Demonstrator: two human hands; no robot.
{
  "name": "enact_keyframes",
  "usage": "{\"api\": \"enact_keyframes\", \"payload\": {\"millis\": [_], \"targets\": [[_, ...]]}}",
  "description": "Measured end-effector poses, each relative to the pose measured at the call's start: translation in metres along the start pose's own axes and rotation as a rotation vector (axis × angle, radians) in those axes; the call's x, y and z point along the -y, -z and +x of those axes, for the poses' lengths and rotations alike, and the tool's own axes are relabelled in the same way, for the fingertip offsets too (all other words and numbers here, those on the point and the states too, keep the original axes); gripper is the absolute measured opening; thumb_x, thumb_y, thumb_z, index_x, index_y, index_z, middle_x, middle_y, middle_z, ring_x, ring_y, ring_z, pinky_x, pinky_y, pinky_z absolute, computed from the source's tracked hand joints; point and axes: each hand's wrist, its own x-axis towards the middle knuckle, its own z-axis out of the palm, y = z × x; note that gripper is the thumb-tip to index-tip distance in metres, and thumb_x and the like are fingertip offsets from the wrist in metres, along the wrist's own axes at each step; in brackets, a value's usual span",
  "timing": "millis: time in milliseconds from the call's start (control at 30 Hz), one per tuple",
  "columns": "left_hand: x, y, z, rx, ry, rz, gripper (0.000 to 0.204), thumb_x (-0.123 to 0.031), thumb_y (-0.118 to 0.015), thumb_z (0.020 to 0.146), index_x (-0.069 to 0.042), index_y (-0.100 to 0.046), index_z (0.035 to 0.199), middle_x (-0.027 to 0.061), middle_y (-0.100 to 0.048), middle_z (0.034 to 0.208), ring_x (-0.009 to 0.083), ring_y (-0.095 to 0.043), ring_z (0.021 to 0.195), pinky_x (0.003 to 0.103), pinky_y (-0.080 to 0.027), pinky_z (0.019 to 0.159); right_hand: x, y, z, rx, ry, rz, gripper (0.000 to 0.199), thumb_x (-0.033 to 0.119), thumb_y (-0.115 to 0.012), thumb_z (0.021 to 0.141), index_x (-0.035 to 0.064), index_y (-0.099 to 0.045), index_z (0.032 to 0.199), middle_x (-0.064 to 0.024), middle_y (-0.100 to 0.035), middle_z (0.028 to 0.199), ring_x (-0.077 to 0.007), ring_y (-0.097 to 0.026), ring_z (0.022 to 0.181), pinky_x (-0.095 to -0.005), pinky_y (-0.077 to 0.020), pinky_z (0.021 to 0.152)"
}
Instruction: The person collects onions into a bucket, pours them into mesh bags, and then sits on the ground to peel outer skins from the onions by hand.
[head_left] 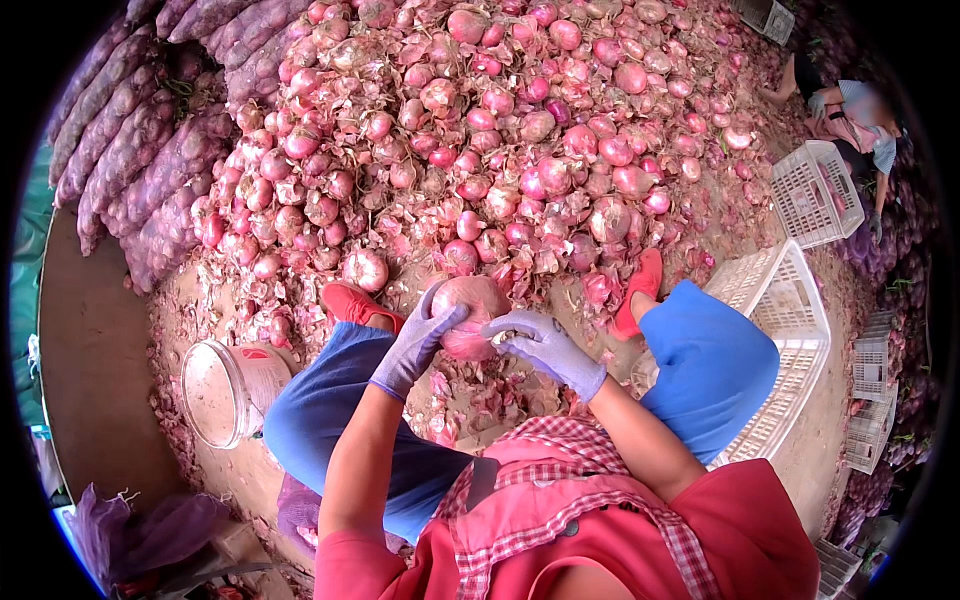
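My gloved left hand [415,345] cups a large red onion [472,310] from its left side, thumb laid over the front, while my gloved right hand [550,350] closes in from the other side, thumb and fingers pinched narrow around a small pale-and-dark object [499,338] at the bulb's edge. Whether that is a blade or a scrap of the onion itself, I cannot tell. The onion sits between my two hands, above the floor and just short of the heap of red onions [555,175] that spreads away beyond my fingers. The step in hand looks to be cleaning or trimming this one bulb; the next move, in my judgement, calls for a firm left-hand hold, with the right working along the surface, clear of the left thumb. Full mesh sacks [125,150] lie beyond my left hand, farther off; nearer on that side stands a white bucket [262,385] with a red printed patch on its wall, its lettering too small to make out. To the right of my right hand, past my knee, is a white plastic crate [815,340], and well beyond it a co-worker [858,125]. I see no readable label on the onion or my gloves.
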Motion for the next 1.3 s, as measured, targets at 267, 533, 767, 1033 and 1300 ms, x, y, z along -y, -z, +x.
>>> {"api": "enact_keyframes", "payload": {"millis": [267,533,767,1033,1300], "targets": [[0.018,-0.04,-0.007,0.087,-0.007,-0.265,0.06,-0.035,-0.061,0.084,0.0,-0.04,0.128,0.0111,-0.05,0.122,0.0198,-0.051,0.109,0.034,-0.043,0.093,0.032,0.016,-0.01,-0.184,0.209,-0.835,0.075,0.041,-0.073,0.068,0.0083,-0.043,0.128,-0.0163,-0.041,0.128,-0.0276,-0.039,0.121,-0.0386,-0.0349,0.1],[-0.03,-0.043,0.018,0.087,-0.031,-0.277,0.048,-0.044,-0.045,0.092,-0.003,-0.047,0.118,0.0132,-0.061,0.106,0.0239,-0.063,0.084,0.036,-0.051,0.075,0.114,0.055,-0.029,-0.359,0.147,0.654,0.039,0.027,-0.042,0.094,0.0019,-0.046,0.124,-0.009,-0.054,0.118,-0.0172,-0.053,0.109,-0.0298,-0.0428,0.094],[0.094,0.098,0.073,-0.463,0.136,0.078,0.035,-0.026,-0.06,0.084,-0.002,-0.056,0.108,0.0063,-0.063,0.087,0.0143,-0.058,0.064,0.023,-0.043,0.055,0.188,0.219,-0.202,-0.907,0.305,-0.526,0.036,0.023,-0.039,0.095,0.0024,-0.048,0.123,-0.0101,-0.053,0.121,-0.0201,-0.05,0.112,-0.0339,-0.0397,0.097],[0.222,0.136,0.107,-0.499,0.067,0.682,0.055,-0.018,-0.069,0.069,-0.004,-0.049,0.119,0.0146,-0.059,0.106,0.027,-0.058,0.096,0.035,-0.047,0.082,0.199,0.188,-0.176,-1.068,-0.257,-0.962,0.026,0.02,-0.054,0.089,-0.0028,-0.061,0.099,-0.0101,-0.062,0.095,-0.0154,-0.057,0.09,-0.0275,-0.0434,0.083],[0.198,0.052,0.062,-0.109,0.501,1.336,0.075,-0.042,-0.077,0.056,-0.014,-0.047,0.119,0.0168,-0.06,0.108,0.0336,-0.059,0.098,0.042,-0.047,0.082,0.098,0.11,-0.026,-0.357,-0.046,-1.002,0.018,0.008,-0.056,0.084,0.0019,-0.06,0.1,-0.0098,-0.062,0.096,-0.0199,-0.06,0.092,-0.0293,-0.0469,0.081]]}}
